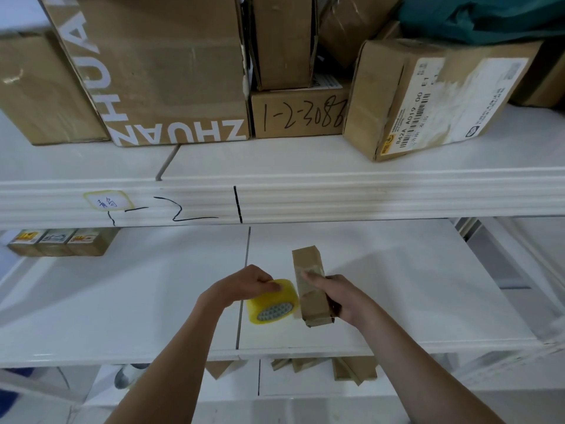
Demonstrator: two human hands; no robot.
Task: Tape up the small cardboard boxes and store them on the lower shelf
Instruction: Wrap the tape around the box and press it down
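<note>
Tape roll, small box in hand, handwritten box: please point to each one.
tape roll (273, 301): head view, yellow outer side.
small box (310, 289): head view, taped long face.
handwritten box (301, 116): head view, front face with numbers.

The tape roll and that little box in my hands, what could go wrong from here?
1. The right hand holds the small box in mid-air above the shelf, so pulling tape could twist it loose.
2. The left hand holds the tape roll close beside the box; the strip may go on crooked or wrinkled.
3. The thumb rests on the box's face, so tape might catch it.
</note>
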